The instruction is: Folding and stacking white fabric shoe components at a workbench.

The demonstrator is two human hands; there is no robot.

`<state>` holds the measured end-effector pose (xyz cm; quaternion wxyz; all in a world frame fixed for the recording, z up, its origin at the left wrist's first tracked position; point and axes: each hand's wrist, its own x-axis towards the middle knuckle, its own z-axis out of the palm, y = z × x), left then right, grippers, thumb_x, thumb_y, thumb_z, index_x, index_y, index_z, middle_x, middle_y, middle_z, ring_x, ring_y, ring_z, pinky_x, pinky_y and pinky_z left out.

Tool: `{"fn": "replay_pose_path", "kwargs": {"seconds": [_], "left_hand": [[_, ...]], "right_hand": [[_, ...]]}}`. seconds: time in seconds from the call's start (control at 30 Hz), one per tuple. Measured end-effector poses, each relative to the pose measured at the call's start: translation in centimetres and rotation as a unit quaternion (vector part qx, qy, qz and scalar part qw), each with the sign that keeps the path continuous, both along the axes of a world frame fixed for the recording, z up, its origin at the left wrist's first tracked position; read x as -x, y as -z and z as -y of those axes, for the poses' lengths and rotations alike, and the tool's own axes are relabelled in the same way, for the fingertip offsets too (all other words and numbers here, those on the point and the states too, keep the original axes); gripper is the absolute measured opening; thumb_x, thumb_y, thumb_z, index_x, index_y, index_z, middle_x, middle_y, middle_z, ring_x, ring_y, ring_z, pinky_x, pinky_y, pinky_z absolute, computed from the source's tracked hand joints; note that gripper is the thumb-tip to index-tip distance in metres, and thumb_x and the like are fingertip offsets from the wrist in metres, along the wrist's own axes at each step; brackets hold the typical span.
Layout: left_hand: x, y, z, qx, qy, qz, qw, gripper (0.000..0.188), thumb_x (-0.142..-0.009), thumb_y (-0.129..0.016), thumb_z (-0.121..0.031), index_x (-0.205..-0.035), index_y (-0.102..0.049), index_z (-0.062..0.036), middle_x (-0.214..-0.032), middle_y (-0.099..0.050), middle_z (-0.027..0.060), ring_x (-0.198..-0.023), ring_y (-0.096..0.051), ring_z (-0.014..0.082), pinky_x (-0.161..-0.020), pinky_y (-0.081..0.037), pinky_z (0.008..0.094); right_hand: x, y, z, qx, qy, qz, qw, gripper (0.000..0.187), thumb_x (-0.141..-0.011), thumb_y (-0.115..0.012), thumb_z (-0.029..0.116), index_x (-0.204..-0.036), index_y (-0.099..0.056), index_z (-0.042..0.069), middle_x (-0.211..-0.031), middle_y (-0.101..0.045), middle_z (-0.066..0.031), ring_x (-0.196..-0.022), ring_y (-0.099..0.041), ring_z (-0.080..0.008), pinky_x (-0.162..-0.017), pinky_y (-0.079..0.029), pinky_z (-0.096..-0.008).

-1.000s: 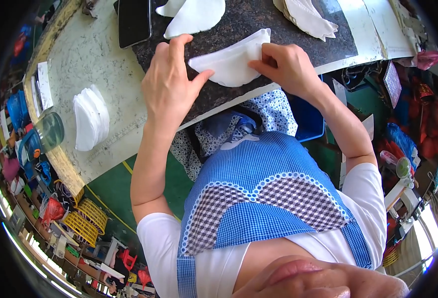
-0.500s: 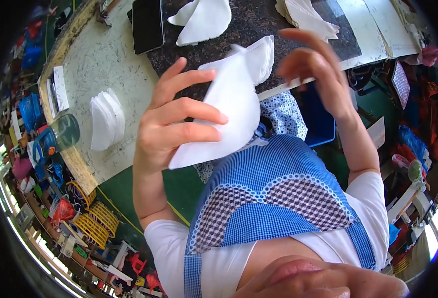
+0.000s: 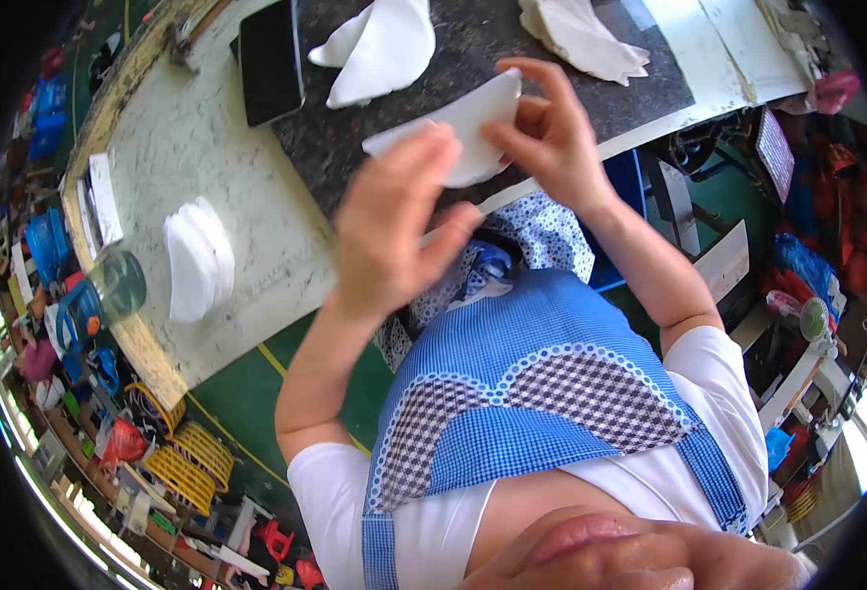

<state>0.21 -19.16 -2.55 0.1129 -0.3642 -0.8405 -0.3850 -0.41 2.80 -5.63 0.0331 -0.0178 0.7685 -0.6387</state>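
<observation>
My right hand [image 3: 553, 140] pinches a white, curved cloth-like piece [image 3: 478, 123] by its right end, thumb in front and fingers behind. It is held over the near edge of a dark speckled slab [image 3: 355, 138]; whether it is one layer or several I cannot tell. My left hand [image 3: 394, 216], smeared by motion, is at the piece's left part. Its fingers are stretched out and its thumb stands apart, with nothing seen in its grasp. Farther back on the slab lie folded white pieces [image 3: 384, 54] and, to the right, a layered off-white bundle [image 3: 586, 39].
A stack of white curved pieces [image 3: 200, 261] lies on the pale worn tabletop [image 3: 266, 265] at left. A black phone [image 3: 271, 64] rests at the slab's left edge. A clear bluish jar [image 3: 119, 285] is by the table's left rim. Yellow baskets [image 3: 193, 462] stand below.
My left hand has released the white piece it held and moved right, fingers extended. The right hand, empty before, now grips a white piece over the slab. The view has shifted slightly.
</observation>
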Motion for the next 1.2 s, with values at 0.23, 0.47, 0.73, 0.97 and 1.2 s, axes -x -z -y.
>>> {"fn": "replay_pose_path", "kwargs": {"seconds": [0.23,0.47,0.73,0.97,1.2], "left_hand": [[-1.1,2.8,0.3,0.184,0.024,0.025,0.982,0.077,-0.078,-0.074,-0.038,-0.138,-0.047,0.0006,-0.144,-0.045,0.0174,-0.136,-0.041,0.0329,-0.113,-0.031,0.0479],[-1.0,4.3,-0.6,0.008,0.019,0.021,1.0,0.057,-0.08,-0.074,-0.033,-0.127,-0.054,-0.0071,-0.133,-0.047,0.0151,-0.125,-0.046,0.0343,-0.106,-0.037,0.0466],[0.0,-1.3,-1.7,-0.016,-0.013,-0.131,0.991,0.044,-0.084,-0.069,-0.017,-0.125,-0.057,-0.0097,-0.135,-0.051,0.0122,-0.128,-0.049,0.0285,-0.101,-0.045,0.0395],[2.7,-5.1,-5.4,0.048,-0.023,0.008,0.999,0.071,-0.081,-0.068,-0.007,-0.143,-0.035,0.0013,-0.114,-0.064,0.0228,-0.098,-0.069,0.0278,-0.067,-0.058,0.0345],[2.3,-5.4,-3.5,-0.157,-0.024,0.103,0.982,0.017,-0.094,-0.063,-0.015,-0.089,-0.053,-0.0026,-0.067,-0.062,0.0179,-0.06,-0.064,0.0361,-0.05,-0.046,0.0392]], "right_hand": [[4.8,-1.1,-6.4,-0.363,0.174,-0.251,0.88,0.025,-0.076,-0.075,0.01,-0.1,-0.069,0.008,-0.095,-0.066,-0.0102,-0.091,-0.063,-0.0295,-0.081,-0.05,-0.0376],[6.3,4.7,-16.9,-0.263,0.094,-0.121,0.953,0.023,-0.085,-0.073,0.015,-0.097,-0.06,0.001,-0.084,-0.054,-0.0068,-0.081,-0.053,-0.0159,-0.074,-0.045,-0.0276],[6.1,-2.0,-11.2,-0.356,0.144,-0.305,0.871,0.008,-0.087,-0.065,0.003,-0.088,-0.06,-0.003,-0.087,-0.059,-0.0134,-0.072,-0.061,-0.029,-0.06,-0.048,-0.0345],[2.5,-9.7,-2.0,-0.214,-0.121,-0.384,0.89,0.014,-0.084,-0.069,0.002,-0.095,-0.061,-0.002,-0.09,-0.064,-0.0107,-0.071,-0.061,-0.015,-0.057,-0.047,-0.0233],[2.0,-8.3,-1.5,0.185,-0.105,0.027,0.977,0.012,-0.093,-0.067,0.013,-0.092,-0.066,0.001,-0.075,-0.066,-0.0029,-0.058,-0.058,-0.0078,-0.053,-0.046,-0.0208]]}}
